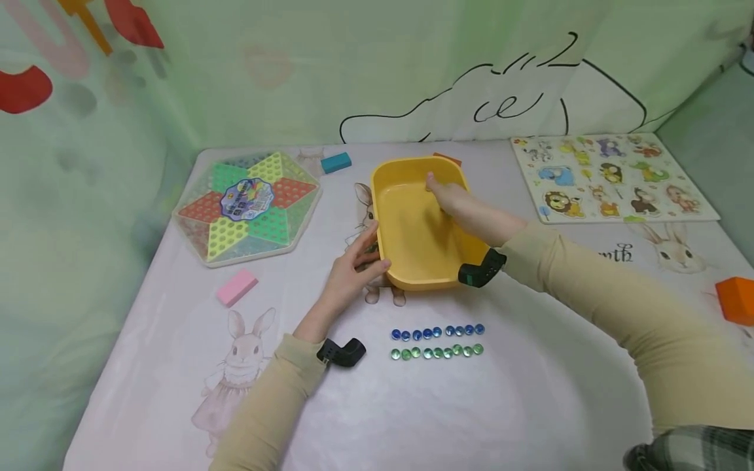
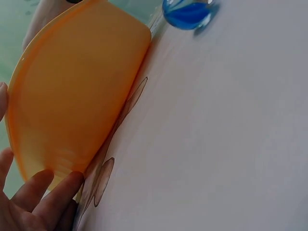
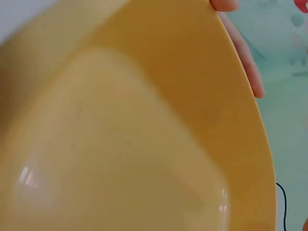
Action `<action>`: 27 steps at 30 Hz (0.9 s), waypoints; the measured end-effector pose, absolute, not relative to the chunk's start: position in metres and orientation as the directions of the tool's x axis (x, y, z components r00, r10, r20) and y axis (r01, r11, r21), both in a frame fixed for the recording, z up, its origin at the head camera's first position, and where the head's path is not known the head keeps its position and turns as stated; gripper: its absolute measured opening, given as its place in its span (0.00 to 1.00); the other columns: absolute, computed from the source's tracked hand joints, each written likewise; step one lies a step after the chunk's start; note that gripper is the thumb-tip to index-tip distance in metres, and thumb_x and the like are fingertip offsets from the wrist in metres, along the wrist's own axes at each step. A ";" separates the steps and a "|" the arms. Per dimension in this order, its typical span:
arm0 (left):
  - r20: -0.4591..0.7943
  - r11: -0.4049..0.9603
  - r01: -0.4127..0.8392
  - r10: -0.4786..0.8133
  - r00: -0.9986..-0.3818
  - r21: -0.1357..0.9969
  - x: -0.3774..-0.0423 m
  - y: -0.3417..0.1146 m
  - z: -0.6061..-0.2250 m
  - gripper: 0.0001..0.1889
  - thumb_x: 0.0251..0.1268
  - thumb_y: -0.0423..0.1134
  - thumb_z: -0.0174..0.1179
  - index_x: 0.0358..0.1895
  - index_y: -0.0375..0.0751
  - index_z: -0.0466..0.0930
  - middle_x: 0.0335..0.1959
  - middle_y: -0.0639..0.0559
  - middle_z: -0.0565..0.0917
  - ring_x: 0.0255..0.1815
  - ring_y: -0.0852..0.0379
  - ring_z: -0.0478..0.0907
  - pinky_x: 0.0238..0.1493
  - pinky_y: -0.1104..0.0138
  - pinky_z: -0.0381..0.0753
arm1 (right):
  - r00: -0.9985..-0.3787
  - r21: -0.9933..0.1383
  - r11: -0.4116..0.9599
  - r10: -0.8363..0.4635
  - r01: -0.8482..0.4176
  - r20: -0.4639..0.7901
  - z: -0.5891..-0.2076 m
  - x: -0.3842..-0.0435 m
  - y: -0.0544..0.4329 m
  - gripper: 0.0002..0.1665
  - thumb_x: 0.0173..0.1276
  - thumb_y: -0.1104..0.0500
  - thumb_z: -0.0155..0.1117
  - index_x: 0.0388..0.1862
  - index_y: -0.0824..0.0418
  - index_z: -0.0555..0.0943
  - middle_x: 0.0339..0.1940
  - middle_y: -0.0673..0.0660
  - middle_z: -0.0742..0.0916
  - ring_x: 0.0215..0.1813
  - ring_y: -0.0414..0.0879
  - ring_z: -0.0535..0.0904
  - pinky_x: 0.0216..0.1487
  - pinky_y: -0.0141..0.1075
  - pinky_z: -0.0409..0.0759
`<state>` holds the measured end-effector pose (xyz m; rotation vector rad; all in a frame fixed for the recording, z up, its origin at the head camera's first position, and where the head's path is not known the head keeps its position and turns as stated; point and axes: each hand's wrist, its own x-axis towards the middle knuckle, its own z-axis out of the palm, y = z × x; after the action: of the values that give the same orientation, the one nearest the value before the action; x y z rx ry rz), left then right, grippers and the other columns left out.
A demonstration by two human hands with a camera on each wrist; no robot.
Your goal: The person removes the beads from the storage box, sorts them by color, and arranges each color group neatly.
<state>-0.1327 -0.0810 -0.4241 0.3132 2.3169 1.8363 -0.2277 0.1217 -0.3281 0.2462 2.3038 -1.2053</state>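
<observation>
Head view: just beyond two rows of marbles [image 1: 438, 353], at their 12 o'clock, is the yellow bin [image 1: 412, 226]. Fingers apart, the left hand [image 1: 344, 273] touches its 8 o'clock wall; the right hand [image 1: 456, 201] overlaps its 2 o'clock side, grip impossible to tell. Likely light, stiffish, slick plastic, best held by opposite rims.

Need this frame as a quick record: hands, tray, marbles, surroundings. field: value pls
left_hand: left hand, fingers against tray's left side
right_hand: right hand at tray's right side, grip partly hidden
container: yellow tray, beyond marbles
marbles: blue row, nine; green row, nine, nearer the person
left_items: star-pattern game board, pink block
right_items: animal puzzle board, orange object
</observation>
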 end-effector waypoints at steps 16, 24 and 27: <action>0.006 0.238 0.070 0.259 -0.966 0.969 -0.133 -0.081 -0.422 0.36 0.62 0.46 0.60 0.70 0.68 0.52 0.69 0.53 0.64 0.60 0.53 0.73 0.60 0.62 0.72 | -0.894 -0.860 0.346 -0.110 0.376 -0.435 -0.331 -0.239 0.131 0.43 0.74 0.40 0.30 0.73 0.65 0.33 0.75 0.65 0.50 0.74 0.57 0.48 0.72 0.44 0.53; 0.001 0.236 0.065 0.263 -0.965 0.969 -0.133 -0.082 -0.422 0.36 0.62 0.46 0.59 0.70 0.70 0.52 0.69 0.54 0.64 0.60 0.54 0.73 0.60 0.62 0.72 | -0.875 -0.833 0.384 -0.111 0.399 -0.470 -0.324 -0.243 0.133 0.39 0.75 0.44 0.28 0.74 0.65 0.36 0.70 0.67 0.61 0.64 0.51 0.69 0.70 0.38 0.59; 0.000 0.224 0.063 0.269 -0.963 0.973 -0.133 -0.081 -0.423 0.36 0.62 0.46 0.60 0.70 0.70 0.52 0.69 0.53 0.64 0.59 0.54 0.73 0.59 0.62 0.73 | -0.859 -0.823 0.391 -0.132 0.413 -0.494 -0.324 -0.250 0.134 0.38 0.75 0.43 0.28 0.74 0.63 0.38 0.63 0.66 0.69 0.52 0.46 0.75 0.66 0.34 0.62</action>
<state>-0.1326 -0.0812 -0.4229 0.3177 2.3208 1.8318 -0.2496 0.1344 -0.3242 0.2400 2.1662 -1.4829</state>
